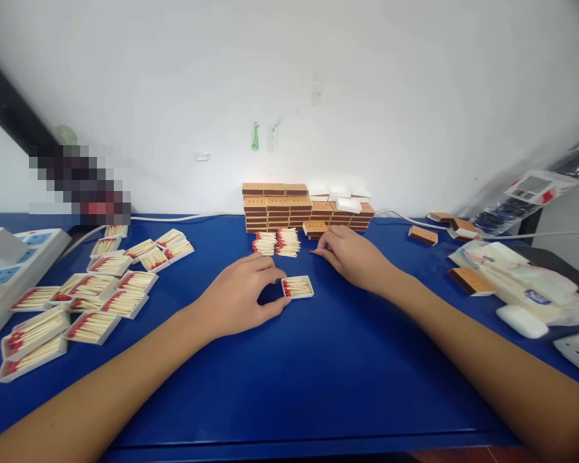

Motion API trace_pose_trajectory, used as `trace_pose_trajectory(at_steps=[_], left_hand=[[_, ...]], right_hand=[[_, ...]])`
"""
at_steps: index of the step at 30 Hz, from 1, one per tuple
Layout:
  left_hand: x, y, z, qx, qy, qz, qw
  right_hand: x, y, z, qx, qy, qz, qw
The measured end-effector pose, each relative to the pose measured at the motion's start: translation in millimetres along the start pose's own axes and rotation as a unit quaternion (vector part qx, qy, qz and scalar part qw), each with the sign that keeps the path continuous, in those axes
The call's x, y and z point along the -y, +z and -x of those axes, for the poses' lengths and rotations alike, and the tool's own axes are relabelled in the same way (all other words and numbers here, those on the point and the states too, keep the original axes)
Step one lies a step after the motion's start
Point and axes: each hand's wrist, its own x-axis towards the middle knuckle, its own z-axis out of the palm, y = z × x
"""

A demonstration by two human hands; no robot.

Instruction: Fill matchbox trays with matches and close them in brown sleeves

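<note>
Clock centred on the open match tray (300, 296), mid-span on the blue table (347, 373): I log the left hand (276, 287) at 9, thumb and forefinger apart at the tray's left end, pressure unreadable, and the right hand (320, 247) at 2, grip nearly together beside a tiny red tip (311, 251), hold unclear. Two match heaps (288, 243) at 11; stacked matchboxes (289, 204) block the way behind. Filled trays (107, 332) and a power strip (26, 273) crowd 9, a soft packet (535, 296) 3.
</note>
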Motion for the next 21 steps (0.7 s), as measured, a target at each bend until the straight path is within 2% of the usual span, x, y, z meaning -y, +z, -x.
trace_pose_trajectory(at_steps=[3,7,10,13,15,16,19,21], left_hand=[[1,1.0,0,-0.007,-0.001,-0.006,1.000],[1,1.2,-1,-0.016,0.001,-0.014,1.000],[1,0.6,-2,-0.017,-0.002,-0.013,1.000],[2,0.1,-2,-0.023,-0.003,-0.009,1.000],[2,-0.1,-1,-0.023,-0.003,-0.005,1.000],[2,-0.2,-1,-0.021,-0.004,-0.003,1.000],[2,-0.7,0,-0.016,-0.009,-0.003,1.000],[2,-0.9,1,-0.016,-0.011,-0.004,1.000]], right_hand=[[23,-10,6,0.001,-0.026,-0.040,0.999],[61,-18,17,0.035,-0.071,-0.104,0.992],[71,-19,21,0.039,-0.085,-0.101,0.990],[50,-29,17,0.017,-0.068,-0.102,0.992],[21,-41,13,-0.015,-0.031,-0.079,0.996],[5,-47,12,-0.011,-0.007,-0.061,0.998],[-37,-61,11,0.072,0.044,-0.033,0.996],[-53,-65,13,0.138,0.069,-0.049,0.987]])
